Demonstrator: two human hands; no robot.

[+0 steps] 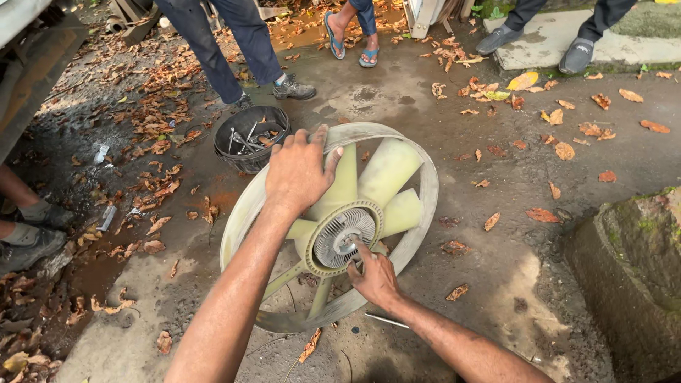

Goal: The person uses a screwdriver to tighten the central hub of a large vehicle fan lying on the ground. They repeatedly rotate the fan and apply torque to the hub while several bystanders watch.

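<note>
Seen from above, a person's right hand (pixel 374 278) presses its fingertips against the finned metal hub (pixel 345 237) at the centre of a large, pale, ringed cooling fan (pixel 386 170) lying on wet, dirty concrete (pixel 440 120), fingers curled on the hub rather than closed around it. The left hand (pixel 298 170) lies spread and open, palm down, across a fan blade and the upper rim. Just beyond the fan stands a black bucket (pixel 252 138) holding metal tools, and farther off are fallen brown leaves (pixel 163 117) and the legs and shoes of other people (pixel 241 50).
</note>
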